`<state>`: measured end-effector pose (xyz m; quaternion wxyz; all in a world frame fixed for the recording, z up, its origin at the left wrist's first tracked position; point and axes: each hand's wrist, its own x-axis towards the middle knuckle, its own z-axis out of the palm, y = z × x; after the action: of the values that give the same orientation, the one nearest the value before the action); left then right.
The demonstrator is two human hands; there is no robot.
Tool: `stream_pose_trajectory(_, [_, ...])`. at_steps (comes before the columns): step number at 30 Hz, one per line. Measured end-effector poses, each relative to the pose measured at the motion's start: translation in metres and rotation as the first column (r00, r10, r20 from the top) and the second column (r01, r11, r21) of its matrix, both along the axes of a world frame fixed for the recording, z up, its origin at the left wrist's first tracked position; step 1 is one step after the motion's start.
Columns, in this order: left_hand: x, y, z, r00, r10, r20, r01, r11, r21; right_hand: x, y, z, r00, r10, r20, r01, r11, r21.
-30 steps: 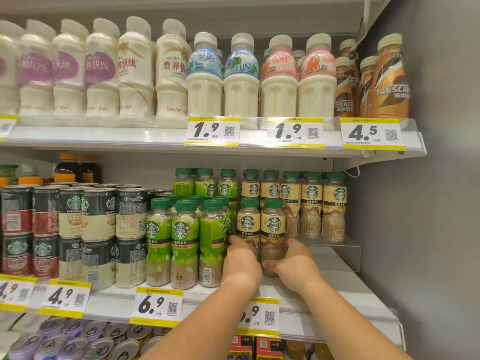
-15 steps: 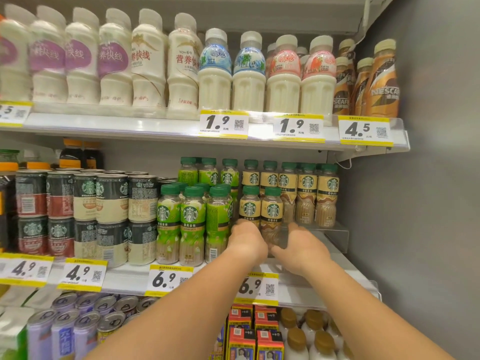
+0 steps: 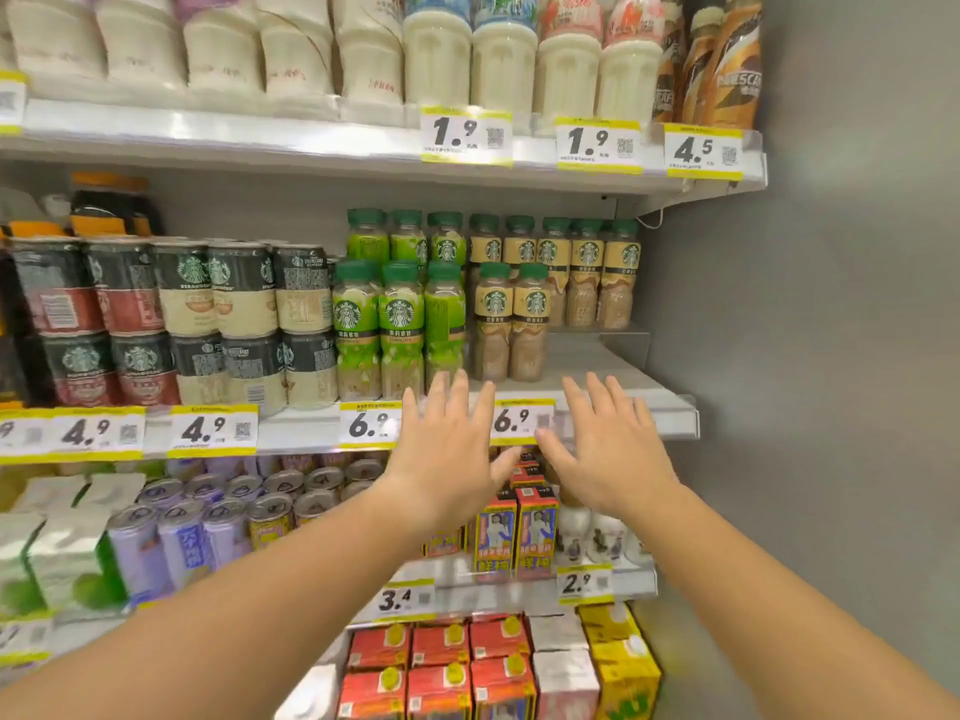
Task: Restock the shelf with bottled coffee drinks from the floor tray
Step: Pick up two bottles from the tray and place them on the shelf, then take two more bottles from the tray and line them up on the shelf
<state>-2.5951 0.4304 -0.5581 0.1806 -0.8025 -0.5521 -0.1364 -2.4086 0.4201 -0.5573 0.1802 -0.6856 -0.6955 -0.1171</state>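
Note:
Two tan-labelled coffee bottles with green caps stand at the front of the middle shelf, with a row of the same bottles behind them. Green-labelled bottles stand to their left. My left hand is open, fingers spread, in front of the shelf edge just below the green bottles. My right hand is open too, beside the 6.9 price tag. Neither hand touches a bottle. The floor tray is out of view.
Stacked coffee cans fill the shelf's left side. White milk bottles and brown bottles sit on the shelf above. Cans and cartons fill the lower shelves. A grey wall closes the right side; bare shelf lies right of the front bottles.
Both hands have let go of the two front tan bottles and pulled back toward me, fingers now spread. The view has tilted downward.

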Motion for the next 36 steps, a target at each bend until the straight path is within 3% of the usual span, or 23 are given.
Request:
stream_pose_trajectory(5, [-0.03,-0.02,-0.04,0.993,-0.113,-0.025,0.114,0.993,0.024,-0.017,-0.049,-0.036,0.992,-0.089,0.089,0.089,0.996,0.002])
stream_pose_trajectory(10, [-0.043,-0.042,-0.108,0.964,-0.266,0.013,0.266,0.964,-0.011,-0.029,-0.088,-0.095,0.988,-0.139,0.07,0.142,0.989,-0.034])
stream_pose_trajectory(14, [-0.043,-0.063,-0.162,0.959,-0.282,0.0,0.281,0.956,-0.086,-0.038,-0.111,-0.158,0.992,-0.116,0.056,0.122,0.983,-0.136])
stream_pose_trajectory(21, [-0.045,-0.104,-0.291,0.988,-0.147,0.039,0.152,0.953,-0.264,-0.036,-0.127,-0.29,0.999,-0.027,0.035,0.037,0.948,-0.317])
stream_pose_trajectory(25, [-0.053,-0.131,-0.371,0.999,-0.011,0.038,0.026,0.906,-0.423,-0.028,-0.135,-0.374,0.996,0.088,-0.013,-0.086,0.908,-0.41])
stream_pose_trajectory(29, [-0.059,-0.15,-0.422,0.992,0.11,0.06,-0.057,0.827,-0.56,-0.014,-0.148,-0.432,0.99,0.071,-0.12,-0.124,0.846,-0.519])
stream_pose_trajectory(32, [-0.052,-0.158,-0.439,0.971,0.146,0.189,0.0,0.793,-0.609,-0.007,-0.157,-0.459,0.968,0.004,-0.252,-0.141,0.836,-0.531])
stream_pose_trajectory(36, [-0.025,-0.17,-0.473,0.848,0.251,0.466,0.111,0.776,-0.621,0.0,-0.159,-0.488,0.915,-0.091,-0.394,-0.14,0.843,-0.519])
